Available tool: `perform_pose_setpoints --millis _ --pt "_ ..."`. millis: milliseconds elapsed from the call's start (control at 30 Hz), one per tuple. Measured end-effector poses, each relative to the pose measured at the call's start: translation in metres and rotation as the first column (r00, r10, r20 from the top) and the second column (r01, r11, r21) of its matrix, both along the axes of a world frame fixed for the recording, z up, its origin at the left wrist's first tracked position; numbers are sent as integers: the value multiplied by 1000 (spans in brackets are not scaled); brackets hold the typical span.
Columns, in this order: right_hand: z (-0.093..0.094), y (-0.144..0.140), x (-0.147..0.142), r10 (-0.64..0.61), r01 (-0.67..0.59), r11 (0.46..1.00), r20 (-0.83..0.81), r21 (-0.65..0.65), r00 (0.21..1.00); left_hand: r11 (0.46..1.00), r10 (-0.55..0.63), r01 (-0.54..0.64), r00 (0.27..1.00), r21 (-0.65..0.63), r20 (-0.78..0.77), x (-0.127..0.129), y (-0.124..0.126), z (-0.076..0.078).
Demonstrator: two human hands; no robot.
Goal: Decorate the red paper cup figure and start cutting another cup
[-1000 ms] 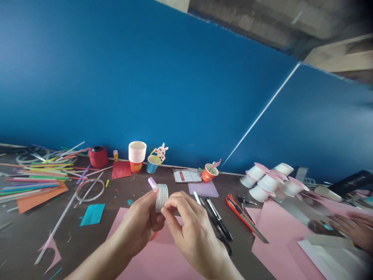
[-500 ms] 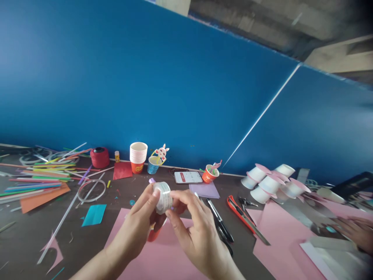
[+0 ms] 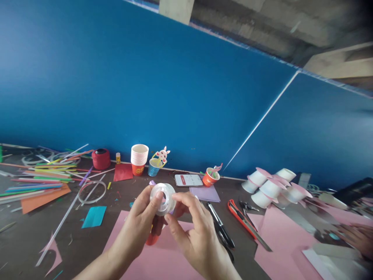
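Note:
A small roll of clear tape [image 3: 162, 198] is held up in front of me over a pink paper sheet [image 3: 163, 256]. My left hand [image 3: 140, 227] grips it from the left, thumb on its face. My right hand [image 3: 194, 233] pinches its right side with the fingertips. The roll's open core faces me. A small red-orange object [image 3: 151, 238] shows under my left palm; I cannot tell what it is.
On the dark table lie a stack of paper cups [image 3: 139, 158], a phone [image 3: 188, 180], an orange utility knife [image 3: 237, 208], black scissors [image 3: 223, 233], white cups with pink lids [image 3: 272, 186], coloured straws [image 3: 37, 179] and a red spool [image 3: 100, 158]. Another person's hand [image 3: 354, 235] rests at the right.
Both hands have turned the tape roll from edge-on to face-on, so its open core now faces me. The view has shifted slightly.

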State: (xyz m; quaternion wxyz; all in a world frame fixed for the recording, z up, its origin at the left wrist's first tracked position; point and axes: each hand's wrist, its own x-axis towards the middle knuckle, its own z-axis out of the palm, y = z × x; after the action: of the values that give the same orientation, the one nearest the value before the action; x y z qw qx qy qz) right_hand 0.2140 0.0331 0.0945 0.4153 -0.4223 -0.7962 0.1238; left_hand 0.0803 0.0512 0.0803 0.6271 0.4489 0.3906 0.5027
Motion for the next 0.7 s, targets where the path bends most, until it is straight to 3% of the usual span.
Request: perform_pose_setpoints --millis 367,567,700 --pt "-11 5 -2 -5 10 998 -81 59 997 996 22 -19 999 -87 36 2 -2 1" --pt "-7 3 -2 -24 21 999 -124 -29 992 985 131 -119 987 128 -89 -1 0 -4" --pt "-2 5 -2 -33 33 999 -101 -2 994 954 190 -120 952 276 -241 -6 1 -11"
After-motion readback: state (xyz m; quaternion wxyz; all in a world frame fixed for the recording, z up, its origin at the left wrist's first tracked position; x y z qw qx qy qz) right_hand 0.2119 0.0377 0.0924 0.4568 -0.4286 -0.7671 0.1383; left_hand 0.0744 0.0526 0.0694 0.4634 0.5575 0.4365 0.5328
